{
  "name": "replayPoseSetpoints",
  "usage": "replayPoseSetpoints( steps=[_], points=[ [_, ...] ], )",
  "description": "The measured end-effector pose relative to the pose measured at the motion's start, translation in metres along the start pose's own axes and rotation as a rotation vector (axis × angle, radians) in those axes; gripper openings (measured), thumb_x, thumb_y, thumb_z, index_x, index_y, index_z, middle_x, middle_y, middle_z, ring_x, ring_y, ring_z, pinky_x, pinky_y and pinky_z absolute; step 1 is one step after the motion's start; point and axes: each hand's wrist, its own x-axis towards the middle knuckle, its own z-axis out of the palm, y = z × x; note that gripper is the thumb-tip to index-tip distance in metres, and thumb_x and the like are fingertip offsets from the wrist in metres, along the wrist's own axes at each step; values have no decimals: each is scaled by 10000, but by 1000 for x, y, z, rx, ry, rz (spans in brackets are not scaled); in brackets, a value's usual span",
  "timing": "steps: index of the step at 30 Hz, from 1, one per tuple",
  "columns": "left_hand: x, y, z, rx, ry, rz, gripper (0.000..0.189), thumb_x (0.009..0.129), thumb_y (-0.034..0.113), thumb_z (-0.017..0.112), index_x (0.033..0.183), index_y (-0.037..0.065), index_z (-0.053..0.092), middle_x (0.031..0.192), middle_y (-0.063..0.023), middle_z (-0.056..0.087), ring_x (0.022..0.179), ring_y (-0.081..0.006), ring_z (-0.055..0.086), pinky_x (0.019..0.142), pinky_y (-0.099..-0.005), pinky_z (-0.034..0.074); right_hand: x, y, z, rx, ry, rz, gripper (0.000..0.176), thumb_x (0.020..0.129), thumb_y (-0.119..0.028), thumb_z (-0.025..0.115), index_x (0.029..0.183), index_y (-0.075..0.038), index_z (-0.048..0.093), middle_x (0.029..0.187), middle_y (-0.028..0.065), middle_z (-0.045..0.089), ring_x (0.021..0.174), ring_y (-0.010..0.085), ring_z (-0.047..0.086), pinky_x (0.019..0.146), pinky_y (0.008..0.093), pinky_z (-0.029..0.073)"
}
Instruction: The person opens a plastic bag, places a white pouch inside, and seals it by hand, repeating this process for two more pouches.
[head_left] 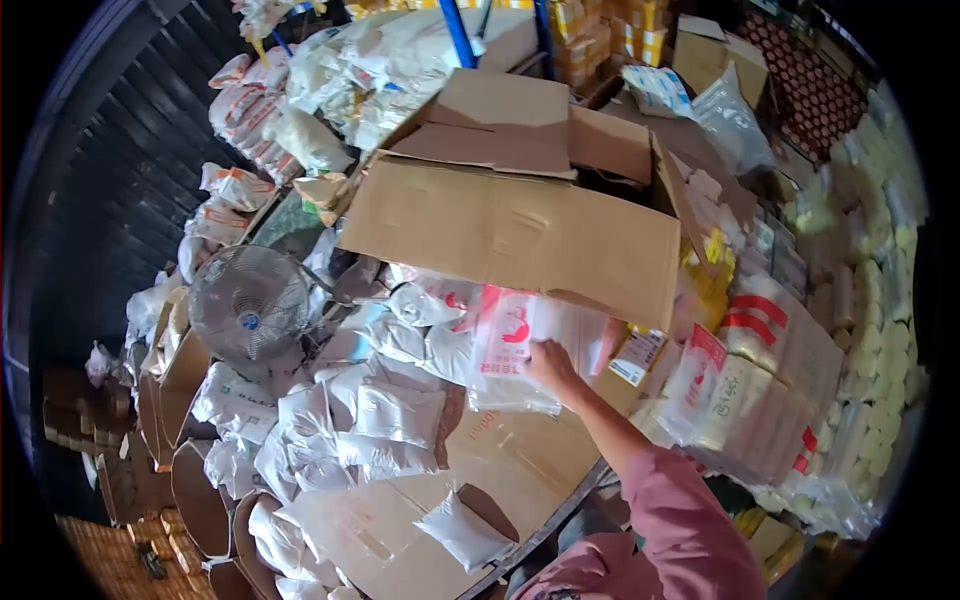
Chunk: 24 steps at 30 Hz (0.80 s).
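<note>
My right hand reaches in from the lower right in a pink sleeve. Its fingers look curled closed on a clear plastic bag with red printing, which lies in front of the large cardboard box. Just left of that bag is a pile of filled white pouches. One separate white pouch rests on the flattened cardboard covering the table, nearer to me. A label shows on a surface right of the hand. My left hand is out of sight.
A round metal fan stands left of the pile. Open cartons holding white pouches line the table's left side. Plastic-wrapped packs with red bands are stacked at right. Bulging sacks sit at the back left.
</note>
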Motion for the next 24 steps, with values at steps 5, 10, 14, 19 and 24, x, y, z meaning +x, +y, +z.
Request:
replayPoseSetpoints(
  steps=[5, 10, 14, 19, 24],
  points=[
    [-3, -8, 49, -293, -138, 71, 518, 857, 249, 680, 1291, 44, 484, 1098, -138, 625, 1059, -236, 599, 828, -351, 530, -103, -110, -14, 11, -410, -365, 169, 730, -185, 605, 847, -63, 598, 719, 176, 623, 643, 372, 622, 558, 501, 507],
    [4, 52, 118, -397, -207, 167, 678, 817, 156, 722, 1355, 40, 327, 880, -112, 636, 803, -196, 630, 648, -349, 519, -279, -157, -4, 265, -832, -1030, 108, 744, -149, 574, 817, -70, 572, 774, 131, 592, 735, 335, 622, 614, 430, 516],
    [49, -8, 91, -254, -241, 224, 546, 847, 198, 688, 1315, 43, 452, 1011, -125, 639, 914, -239, 636, 754, -349, 539, -299, -202, -27, 376, -1043, -1149, 106, 749, -151, 575, 814, -67, 571, 784, 134, 590, 757, 334, 617, 635, 433, 514],
    [-12, 4, 59, -472, -276, 106, 282, 889, 138, 608, 1150, 31, 589, 941, -85, 640, 792, -200, 632, 650, -294, 534, -314, -235, -37, 359, -1058, -1259, 105, 754, -153, 576, 811, -64, 569, 797, 137, 587, 783, 333, 611, 660, 436, 511],
    [31, -12, 6, -343, -254, 303, 336, 837, 180, 677, 1128, 41, 583, 918, -91, 647, 846, -178, 625, 704, -322, 518, -355, -267, -40, 318, -996, -1361, 105, 760, -155, 577, 807, -62, 567, 810, 141, 585, 810, 332, 604, 685, 440, 508]
  ],
)
